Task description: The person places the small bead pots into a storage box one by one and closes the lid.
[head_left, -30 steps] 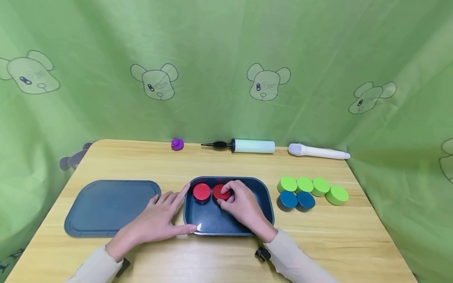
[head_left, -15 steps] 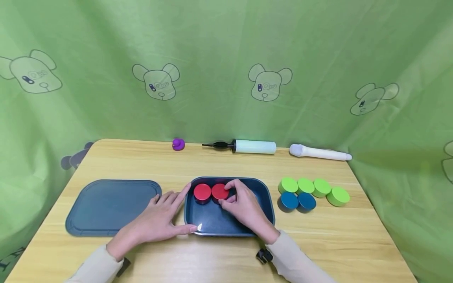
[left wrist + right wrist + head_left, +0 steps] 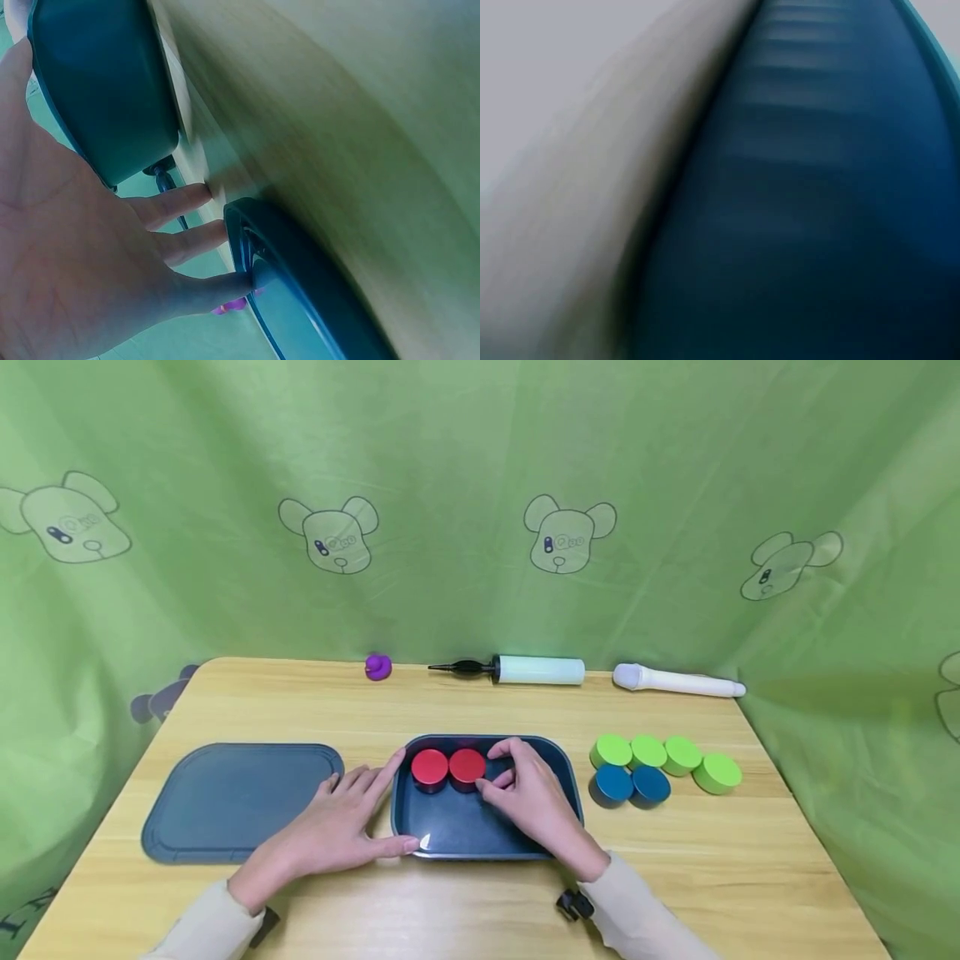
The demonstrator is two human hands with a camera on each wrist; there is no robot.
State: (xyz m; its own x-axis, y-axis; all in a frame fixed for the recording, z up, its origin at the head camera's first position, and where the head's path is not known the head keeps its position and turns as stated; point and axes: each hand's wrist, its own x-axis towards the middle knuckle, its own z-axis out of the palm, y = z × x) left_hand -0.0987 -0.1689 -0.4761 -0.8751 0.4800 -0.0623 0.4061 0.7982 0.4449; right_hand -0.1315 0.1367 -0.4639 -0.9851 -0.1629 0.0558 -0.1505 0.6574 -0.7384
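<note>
Two short red-topped cylinders, the left one (image 3: pixel 430 768) and the right one (image 3: pixel 467 767), stand side by side inside a dark blue-grey rectangular box (image 3: pixel 465 833). My left hand (image 3: pixel 333 827) spreads along the box's left side, index finger and thumb touching its rim. In the left wrist view, the other fingers of that hand (image 3: pixel 75 247) reach toward a flat lid (image 3: pixel 300 277). Over the box's right half is my right hand (image 3: pixel 536 797), thumb and index apart, just right of the right red cylinder and holding nothing. The right wrist view shows only the blurred box wall (image 3: pixel 817 187).
The matching lid (image 3: pixel 232 802) lies left of the box. To the right stand several lime-green cylinders (image 3: pixel 647 750) and two blue ones (image 3: pixel 613 783). Along the back edge are a purple rubber duck (image 3: pixel 378 667), a hand pump (image 3: pixel 536 670) and a white microphone-shaped object (image 3: pixel 675 682).
The right hand has let go of the right red cylinder and drawn slightly to the right. That cylinder now sits against its neighbour. The left hand stays at the box rim.
</note>
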